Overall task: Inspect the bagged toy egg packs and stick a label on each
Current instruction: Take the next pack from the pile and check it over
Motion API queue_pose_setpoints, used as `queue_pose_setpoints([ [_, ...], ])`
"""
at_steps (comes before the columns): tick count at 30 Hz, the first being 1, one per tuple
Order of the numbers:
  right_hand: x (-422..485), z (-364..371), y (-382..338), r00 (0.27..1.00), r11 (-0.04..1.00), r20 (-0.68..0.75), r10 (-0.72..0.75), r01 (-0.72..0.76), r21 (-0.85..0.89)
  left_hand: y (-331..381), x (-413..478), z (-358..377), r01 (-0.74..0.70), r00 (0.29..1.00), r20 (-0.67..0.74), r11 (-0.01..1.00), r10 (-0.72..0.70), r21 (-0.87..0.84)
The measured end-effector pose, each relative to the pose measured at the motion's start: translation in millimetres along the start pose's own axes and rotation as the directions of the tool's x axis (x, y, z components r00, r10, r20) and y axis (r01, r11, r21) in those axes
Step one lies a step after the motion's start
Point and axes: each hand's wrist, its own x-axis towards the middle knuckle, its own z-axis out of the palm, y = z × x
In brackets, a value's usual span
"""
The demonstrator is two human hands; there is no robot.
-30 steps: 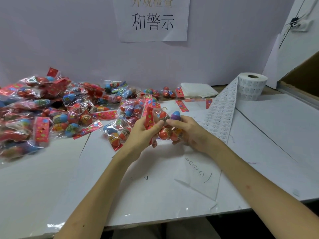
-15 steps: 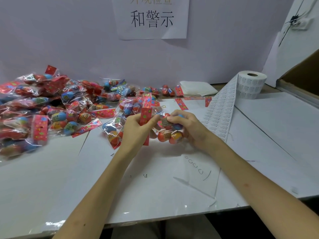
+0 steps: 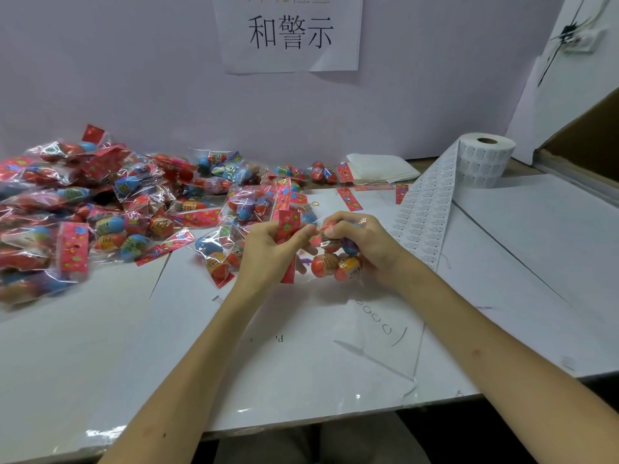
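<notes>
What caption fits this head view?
Left hand and right hand grip a bagged toy egg pack over the table, between heaped packs and a label roll.

view: head, one wide-angle camera worn on the person's head | faces: forward and down across the tabletop toward the back wall | range: close, left hand and right hand near mid-frame, forearms entering from the bottom edge | edges: straight lines bow toward the sides

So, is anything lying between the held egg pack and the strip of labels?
Nothing visible. The label strip lies just right of the right hand, which grips the egg pack together with the left hand.
</notes>
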Motion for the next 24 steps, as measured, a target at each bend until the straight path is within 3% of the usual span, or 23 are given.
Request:
queue_pose_setpoints([
  [4,1.0,-2.7,-0.3,0.998,1.000,-0.068,0.008,-0.006,0.023,1.8,0.7,-3.0,0.222,0.965,0.155,0.974,-0.213,-0.042],
  [7,1.7,-6.7,0.3,0.995,1.000,-0.100,-0.005,0.006,0.001,0.6,-1.0,-1.9,0.253,0.934,0.264,0.967,-0.241,-0.010],
  [15,1.9,-0.6,-1.3,0.997,0.996,-0.061,0.044,-0.049,-0.068,-5.3,2.4,-6.1,0.319,0.937,0.161,0.947,-0.311,-0.028],
  [19,-0.3,-0.8,-1.9,0.995,0.995,-0.001,0.101,-0.101,0.027,-4.1,4.0,-7.2,0.336,0.939,0.096,0.940,-0.331,-0.051],
  [22,-2.2,-2.4,-1.7,0.993,0.993,0.072,0.099,-0.102,0.050,-3.0,4.3,-8.8,0.318,0.948,0.043,0.944,-0.315,-0.092],
  [24,-1.5,-3.3,-0.4,0.996,0.997,0.042,0.082,-0.083,0.003,-0.9,3.9,-8.5,0.286,0.958,0.002,0.950,-0.288,-0.121],
])
